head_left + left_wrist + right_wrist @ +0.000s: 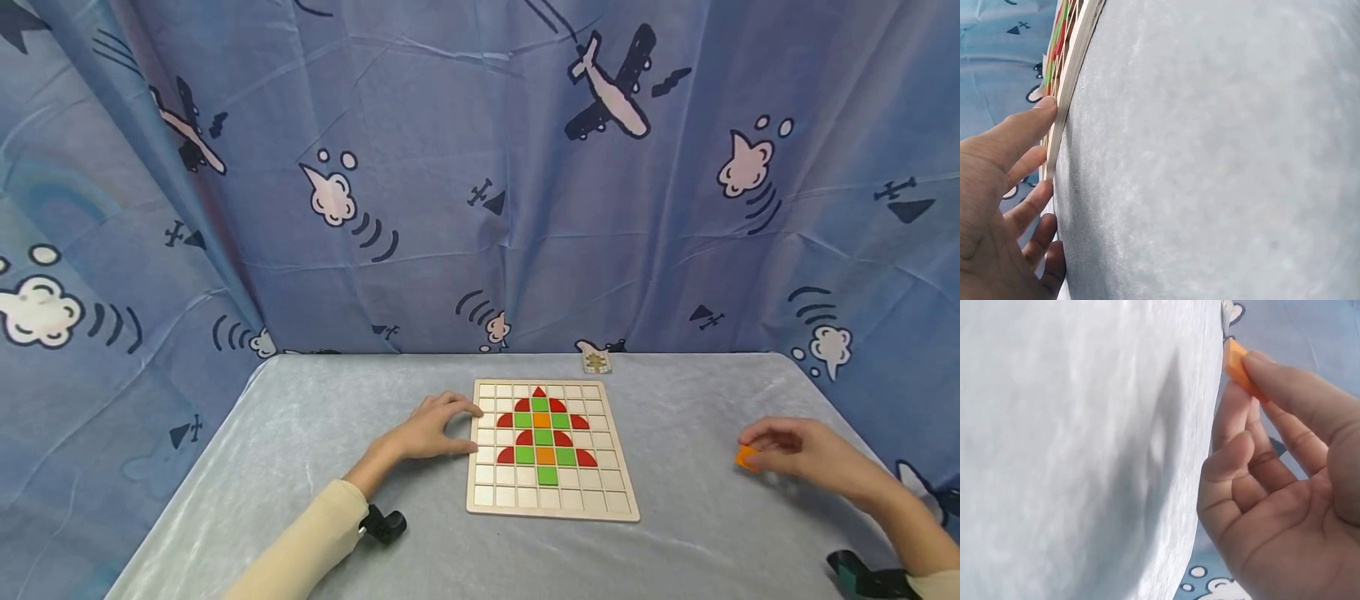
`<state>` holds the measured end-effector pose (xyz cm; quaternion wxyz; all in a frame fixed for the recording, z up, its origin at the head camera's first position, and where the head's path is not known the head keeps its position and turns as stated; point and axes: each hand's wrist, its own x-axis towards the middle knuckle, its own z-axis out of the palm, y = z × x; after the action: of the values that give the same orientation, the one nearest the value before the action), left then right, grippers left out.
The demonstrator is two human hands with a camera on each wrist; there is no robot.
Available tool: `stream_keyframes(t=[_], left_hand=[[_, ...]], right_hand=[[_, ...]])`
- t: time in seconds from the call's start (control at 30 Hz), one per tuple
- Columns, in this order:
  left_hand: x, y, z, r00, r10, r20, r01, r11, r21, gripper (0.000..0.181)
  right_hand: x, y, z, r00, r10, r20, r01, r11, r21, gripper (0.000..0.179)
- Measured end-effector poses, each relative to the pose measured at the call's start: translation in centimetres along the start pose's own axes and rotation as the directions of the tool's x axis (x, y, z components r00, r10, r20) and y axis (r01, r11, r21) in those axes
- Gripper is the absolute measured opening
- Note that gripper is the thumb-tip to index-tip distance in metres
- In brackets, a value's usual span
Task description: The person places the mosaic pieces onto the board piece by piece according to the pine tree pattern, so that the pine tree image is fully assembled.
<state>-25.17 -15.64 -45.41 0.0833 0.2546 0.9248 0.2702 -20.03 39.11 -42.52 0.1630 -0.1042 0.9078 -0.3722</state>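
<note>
In the head view a wooden grid board (506,497) lies on the table with red, green and orange tiles set in a tree shape. My left hand (435,427) is at its left edge, thumb and fingertips spread along the rim. The left wrist view shows the thumb (1038,115) touching the board's side (1063,119), the other fingers relaxed. To the right of the board, my right hand (806,454) pinches an orange tile (746,457) between thumb and fingers. The right wrist view shows this orange tile (1235,365) held above the cloth, its shadow below.
A small picture card (596,360) with a tree pattern sits at the table's back edge, behind the board. Grey-white cloth (360,400) covers the table. A blue curtain (420,167) printed with planes and clouds hangs behind and at both sides.
</note>
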Motion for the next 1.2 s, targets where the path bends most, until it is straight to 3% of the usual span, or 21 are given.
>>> stream_keyframes(t=[0.37, 0.53, 0.7, 1.03, 1.2], left_hand=[[0.0, 0.0, -0.1, 1.000, 0.000, 0.000, 0.000, 1.000, -0.003, 0.052], [0.0, -0.1, 0.0, 1.000, -0.004, 0.006, 0.004, 1.000, 0.003, 0.052], [0.0, -0.1, 0.0, 1.000, 0.000, 0.006, 0.000, 1.000, -0.001, 0.052], [0.0, -0.1, 0.0, 1.000, -0.004, 0.005, 0.004, 1.000, 0.006, 0.051], [-0.1, 0.1, -0.1, 1.000, -0.010, 0.006, 0.010, 1.000, 0.002, 0.051]], right_hand=[[0.8, -3.5, 2.1, 0.992, -0.124, -0.004, 0.124, 0.991, 0.047, 0.029], [1.5, -5.0, 3.3, 0.993, -0.117, -0.027, 0.118, 0.992, 0.052, 0.028], [2.2, -6.4, 4.4, 0.989, -0.148, 0.006, 0.146, 0.983, 0.108, 0.026], [3.7, -8.6, 7.2, 0.955, -0.292, 0.058, 0.282, 0.950, 0.131, 0.014], [4.3, -9.7, 8.6, 0.952, -0.288, 0.108, 0.269, 0.949, 0.165, 0.018]])
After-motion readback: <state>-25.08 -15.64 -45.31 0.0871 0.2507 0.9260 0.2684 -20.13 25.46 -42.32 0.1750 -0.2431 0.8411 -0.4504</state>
